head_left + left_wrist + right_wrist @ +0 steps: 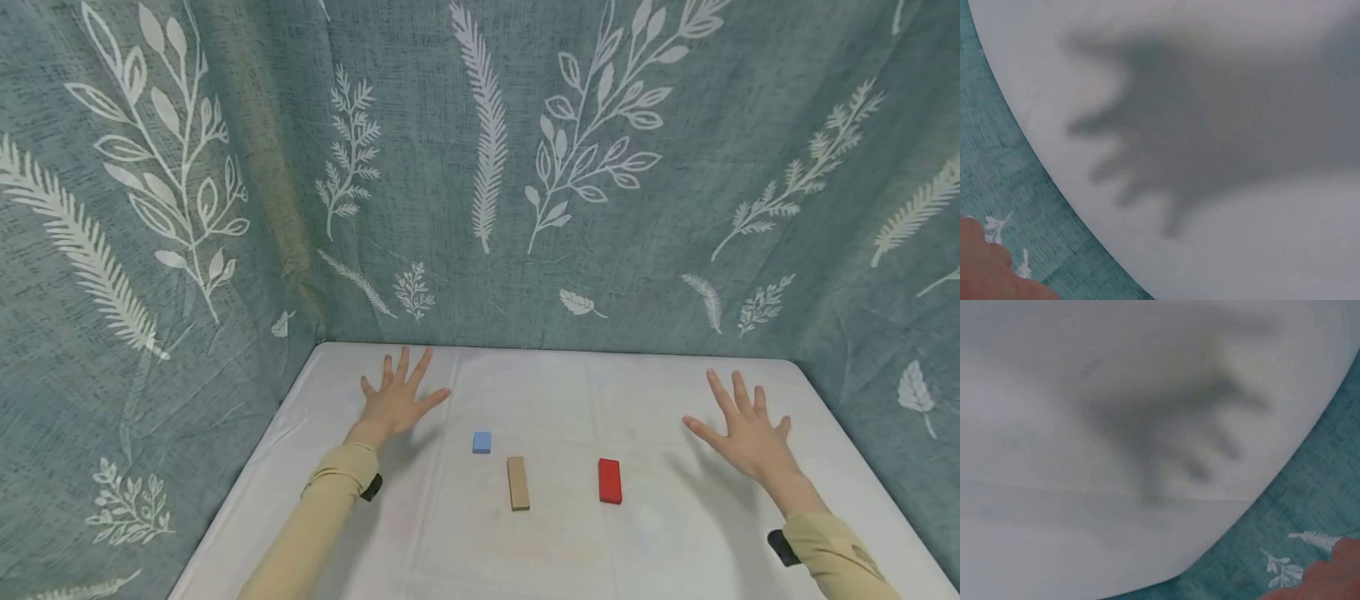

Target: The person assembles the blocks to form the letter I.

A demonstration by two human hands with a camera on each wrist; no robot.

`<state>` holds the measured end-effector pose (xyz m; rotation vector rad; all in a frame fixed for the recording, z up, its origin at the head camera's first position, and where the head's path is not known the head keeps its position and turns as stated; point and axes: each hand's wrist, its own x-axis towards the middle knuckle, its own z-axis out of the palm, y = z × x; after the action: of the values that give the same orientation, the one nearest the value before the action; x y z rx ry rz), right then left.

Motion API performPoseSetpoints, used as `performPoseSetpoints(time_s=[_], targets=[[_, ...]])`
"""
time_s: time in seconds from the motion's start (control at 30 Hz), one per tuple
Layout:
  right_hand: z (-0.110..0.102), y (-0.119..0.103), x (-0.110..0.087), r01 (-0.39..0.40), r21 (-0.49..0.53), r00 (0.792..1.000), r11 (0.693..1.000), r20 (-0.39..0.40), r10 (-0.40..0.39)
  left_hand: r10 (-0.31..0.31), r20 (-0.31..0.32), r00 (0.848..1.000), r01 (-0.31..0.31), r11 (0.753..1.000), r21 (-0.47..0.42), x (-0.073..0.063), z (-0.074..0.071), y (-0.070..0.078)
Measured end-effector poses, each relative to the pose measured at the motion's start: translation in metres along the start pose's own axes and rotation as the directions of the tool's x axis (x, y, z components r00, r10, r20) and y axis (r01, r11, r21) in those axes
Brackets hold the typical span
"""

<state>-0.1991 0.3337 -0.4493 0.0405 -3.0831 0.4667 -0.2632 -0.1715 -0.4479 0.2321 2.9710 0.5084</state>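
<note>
Both hands hover over the white table with fingers spread, holding nothing. My left hand (393,404) is at the left, up and left of a small blue block (482,442). A longer tan wooden block (518,483) lies between the blue one and a red block (610,481). To the right, my right hand (753,437) is nearest the red block. Each wrist view shows a blurred hand shadow on the tabletop; part of the left hand (994,272) enters one lower corner, and part of the right hand (1329,575) enters the other.
White cloth covers the table (540,558). Beyond its far edge and along both sides hangs a green curtain (420,167) with white leaf prints. Dark wrist devices sit at the yellowish sleeves (318,517).
</note>
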Motion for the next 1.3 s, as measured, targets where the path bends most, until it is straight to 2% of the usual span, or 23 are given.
performPoseSetpoints(time_s=[0.4,0.73,1.0,1.13,1.3], targets=[[0.004,-0.01,-0.003,0.04,0.102,0.999,0.994,-0.005,-0.04,0.071,-0.022,0.997,-0.072,0.995,-0.069,0.0,0.004,0.017],[0.008,-0.021,-0.007,0.089,0.19,0.995,0.978,0.025,-0.096,0.124,-0.017,0.992,-0.126,0.982,-0.139,-0.003,0.004,0.032],[0.014,-0.028,-0.01,0.101,0.254,0.99,0.962,0.071,-0.123,0.183,-0.014,0.983,-0.182,0.965,-0.191,-0.008,0.006,0.043],[0.016,-0.033,-0.013,0.091,0.262,0.987,0.961,0.102,-0.122,0.204,-0.006,0.979,-0.199,0.949,-0.243,-0.009,0.01,0.046],[0.019,-0.039,-0.016,0.116,0.261,0.984,0.958,0.098,-0.146,0.216,-0.002,0.976,-0.206,0.93,-0.305,-0.01,0.014,0.051]])
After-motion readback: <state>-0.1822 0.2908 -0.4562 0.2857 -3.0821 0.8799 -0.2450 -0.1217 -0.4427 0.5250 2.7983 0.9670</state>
